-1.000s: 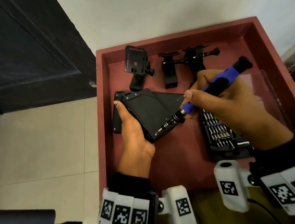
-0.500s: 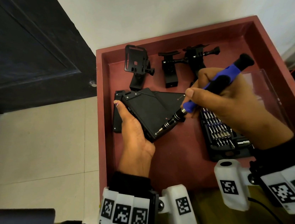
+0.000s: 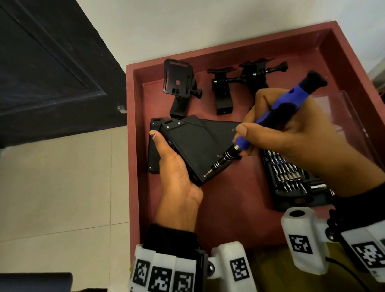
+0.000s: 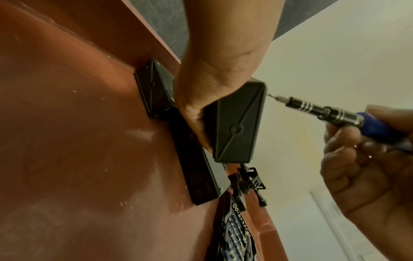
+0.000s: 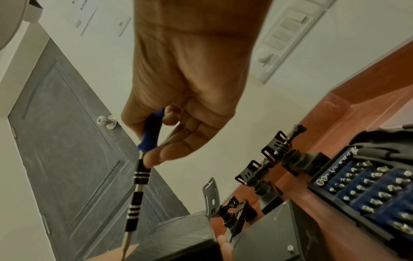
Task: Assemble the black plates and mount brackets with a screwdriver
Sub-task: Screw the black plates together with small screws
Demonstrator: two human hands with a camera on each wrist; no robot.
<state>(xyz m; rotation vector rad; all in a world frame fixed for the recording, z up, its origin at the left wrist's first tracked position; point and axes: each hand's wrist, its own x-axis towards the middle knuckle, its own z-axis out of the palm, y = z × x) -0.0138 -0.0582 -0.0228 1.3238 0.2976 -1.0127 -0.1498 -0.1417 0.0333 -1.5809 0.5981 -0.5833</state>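
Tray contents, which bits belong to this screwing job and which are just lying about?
In use:
- black plate, held by left hand
- screwdriver, in right hand
- mount brackets, waiting

Lying about:
- bit case
- clear lid
- grey door

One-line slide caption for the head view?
Left hand holds a black plate over the red tray while right hand drives the blue screwdriver into its corner.
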